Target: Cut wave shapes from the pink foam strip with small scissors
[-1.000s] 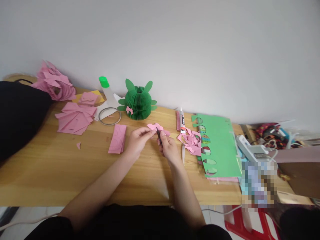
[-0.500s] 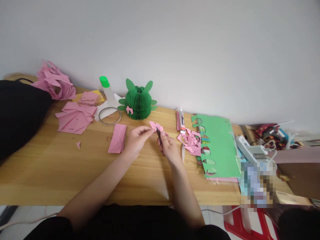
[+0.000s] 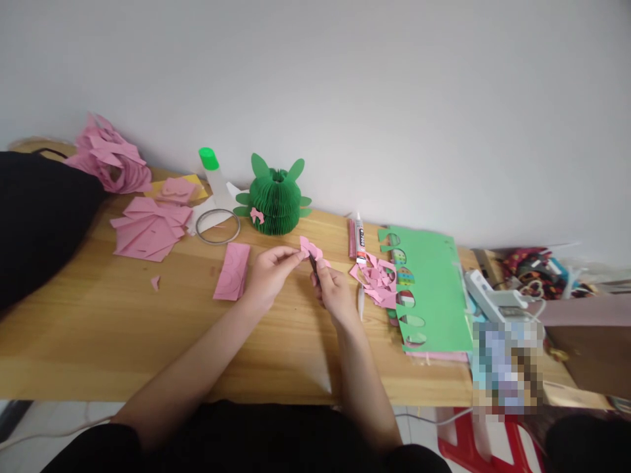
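Observation:
My left hand [image 3: 272, 272] pinches the left edge of a small pink paper piece [image 3: 311, 247] with a curved outline. In my right hand [image 3: 335, 292] is a pair of dark scissors [image 3: 314, 264], its blades against that paper; the handles are mostly hidden by my fingers. Left of my left hand lies a stack of pink paper strips [image 3: 231, 272] with curved lines on it. Behind my hands stands a green honeycomb paper figure [image 3: 276, 203] with leaf-shaped pieces and a small pink bow [image 3: 257, 215]. Pink paper scraps [image 3: 378, 279] lie to the right of my right hand.
A glue tube [image 3: 361, 240] and a green sheet with cut-outs [image 3: 438, 289] lie at right, near a white power strip [image 3: 486, 295]. At left are folded pink papers [image 3: 152, 230], a tape ring [image 3: 217, 226], a green-capped bottle [image 3: 214, 174] and a black bag [image 3: 44, 223].
The pink piece has tilted slightly between my fingers, its left tip now a little farther right. Both hands stay in nearly the same place; the view has shifted slightly.

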Demonstrator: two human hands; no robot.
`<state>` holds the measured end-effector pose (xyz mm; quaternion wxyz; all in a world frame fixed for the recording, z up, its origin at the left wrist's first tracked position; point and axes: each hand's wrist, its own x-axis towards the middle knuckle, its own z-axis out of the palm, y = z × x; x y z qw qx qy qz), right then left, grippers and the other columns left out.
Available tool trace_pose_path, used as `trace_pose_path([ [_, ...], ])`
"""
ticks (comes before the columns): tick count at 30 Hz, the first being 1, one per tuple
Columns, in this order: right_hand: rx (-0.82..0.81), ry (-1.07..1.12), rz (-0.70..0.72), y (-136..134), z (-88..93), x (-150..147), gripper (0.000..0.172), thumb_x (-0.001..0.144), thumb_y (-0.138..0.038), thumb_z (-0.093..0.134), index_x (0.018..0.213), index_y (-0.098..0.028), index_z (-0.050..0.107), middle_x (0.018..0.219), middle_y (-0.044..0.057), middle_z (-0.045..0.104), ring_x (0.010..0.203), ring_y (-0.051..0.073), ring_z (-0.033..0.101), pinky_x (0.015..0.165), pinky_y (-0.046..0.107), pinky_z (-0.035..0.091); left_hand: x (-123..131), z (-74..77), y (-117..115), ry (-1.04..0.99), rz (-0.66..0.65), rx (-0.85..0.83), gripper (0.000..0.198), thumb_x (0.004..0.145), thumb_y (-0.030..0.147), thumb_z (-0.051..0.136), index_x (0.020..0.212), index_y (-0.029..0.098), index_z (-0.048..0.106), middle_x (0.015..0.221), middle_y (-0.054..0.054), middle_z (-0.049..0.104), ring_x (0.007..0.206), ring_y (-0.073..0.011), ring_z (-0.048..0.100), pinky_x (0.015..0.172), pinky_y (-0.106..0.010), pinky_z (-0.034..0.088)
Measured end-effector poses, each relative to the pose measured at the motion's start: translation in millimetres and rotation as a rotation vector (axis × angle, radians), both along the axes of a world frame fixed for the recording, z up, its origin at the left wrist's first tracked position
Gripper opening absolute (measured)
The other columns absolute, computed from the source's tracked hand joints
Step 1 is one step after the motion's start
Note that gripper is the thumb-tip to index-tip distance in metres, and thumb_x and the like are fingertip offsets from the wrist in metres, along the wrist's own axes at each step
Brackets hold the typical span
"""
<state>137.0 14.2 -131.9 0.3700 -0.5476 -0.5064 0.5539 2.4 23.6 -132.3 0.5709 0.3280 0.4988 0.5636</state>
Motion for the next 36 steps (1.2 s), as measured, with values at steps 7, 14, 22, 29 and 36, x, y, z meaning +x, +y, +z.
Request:
trace_pose_path([
  [7,0.010,-0.014,0.003,-0.3,-0.3,0.8,0.060,0.080,-0.077,0.044,0.057,-0.022,0.047,0.044,-0.007,0.029,0.039,0.009,0.022,0.038,0.025,0.016,-0.3,0.8,0.5,0.003,0.011,-0.006,0.023,0.064,0.039,0.080,0.070,0.017,0.073,0.077,-0.006,0.074,0.081,-0.0211,0.067,0.081,-0.035,0.050],
  [14,0.017,-0.019,0.012,-0.3,-0.6,0.8,0.061,0.080,-0.077,0.044,0.056,-0.022,0.047,0.044,-0.007,0.029,0.039,0.010,0.024,0.038,0.025,0.018,-0.8,3.2,0.4,-0.011,0.017,-0.001,0.027,0.062,0.041,0.081,0.069,0.018,0.069,0.075,-0.003,0.072,0.075,-0.0177,0.065,0.079,-0.033,0.050],
  [22,0.016,-0.023,0.015,0.1,0.6,-0.3,0.061,0.078,-0.078,0.045,0.054,-0.022,0.046,0.042,-0.007,0.031,0.038,0.010,0.027,0.037,0.025,0.018,-0.7,3.0,0.2,0.019,-0.008,0.032,0.023,0.069,0.040,0.075,0.070,0.018,0.068,0.078,-0.004,0.073,0.075,-0.0181,0.065,0.079,-0.032,0.051],
  [29,-0.008,-0.011,0.017,-1.0,0.6,-1.2,0.060,0.078,-0.078,0.045,0.057,-0.022,0.047,0.043,-0.007,0.031,0.038,0.010,0.025,0.037,0.025,0.017,-1.9,1.6,-0.6,0.106,-0.030,0.095,0.019,0.074,0.037,0.071,0.072,0.018,0.069,0.079,-0.005,0.073,0.079,-0.0201,0.066,0.078,-0.032,0.050],
  [36,-0.037,0.020,-0.002,-0.7,2.9,-2.3,0.061,0.078,-0.080,0.043,0.058,-0.022,0.046,0.045,-0.008,0.028,0.039,0.009,0.022,0.037,0.024,0.016,0.7,2.3,-2.2,0.169,-0.045,0.146,0.015,0.073,0.032,0.070,0.069,0.018,0.069,0.082,-0.004,0.071,0.082,-0.0196,0.065,0.078,-0.031,0.049],
])
